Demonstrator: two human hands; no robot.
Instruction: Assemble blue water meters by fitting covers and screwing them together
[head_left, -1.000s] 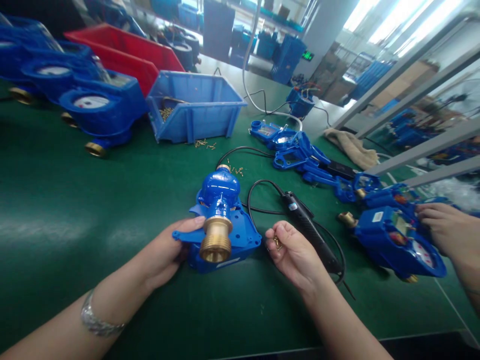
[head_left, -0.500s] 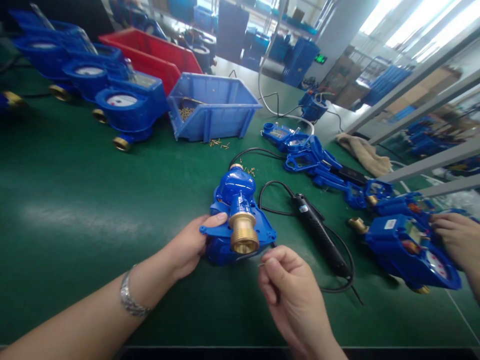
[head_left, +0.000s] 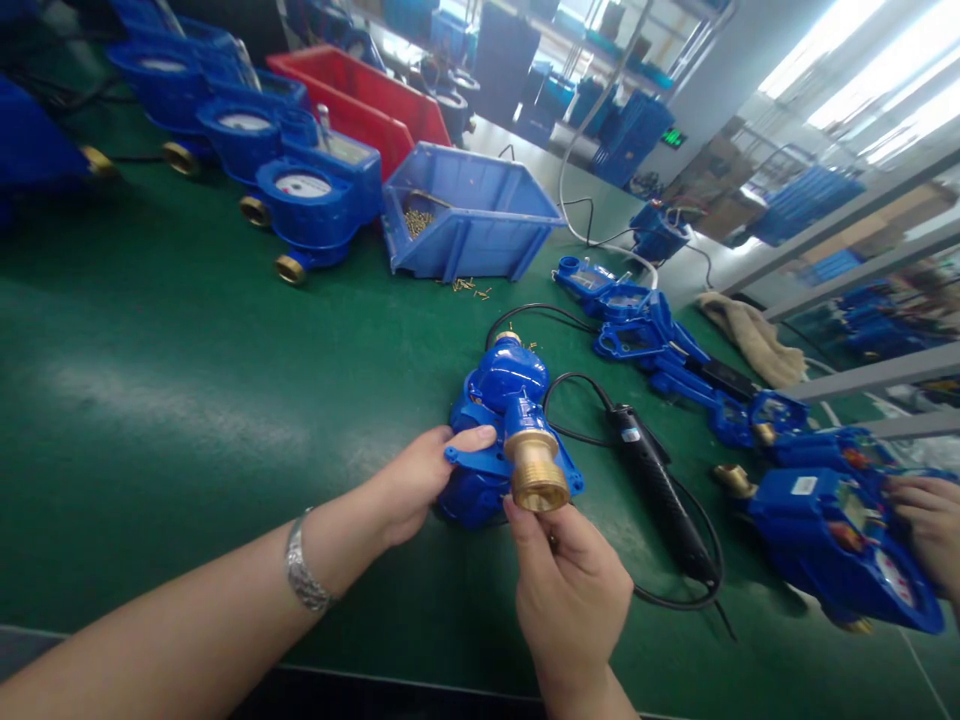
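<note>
head view: right fingertips brought in beneath the held meter

the right hand [head_left: 570, 590], out to the side and half curled around small brass screws a second earlier, had moved to 6 o'clock of the blue meter [head_left: 517, 375], just under its brass fitting [head_left: 536, 470]. its thumb and fingertips were gathered close; whether they pinched anything could not be told. the left hand [head_left: 424, 470] stayed clamped on the meter at 8 o'clock, thumb over a blue arm. the work seemed to have become two-handed, one hand steadying and one working close in.

the meter sat mid-bench with the fitting toward the wearer; fitting and fingers hid the contact spot. a black power tool [head_left: 660, 495] lay near 4 o'clock, its cable [head_left: 577, 378] looping close beside the meter. loose screws [head_left: 471, 288] and a blue bin [head_left: 487, 240] were near 12, blue frames [head_left: 630, 310] at 2, finished-looking meters [head_left: 307, 210] at 10, and a co-worker's hand [head_left: 930, 520] well out past 3.
</note>
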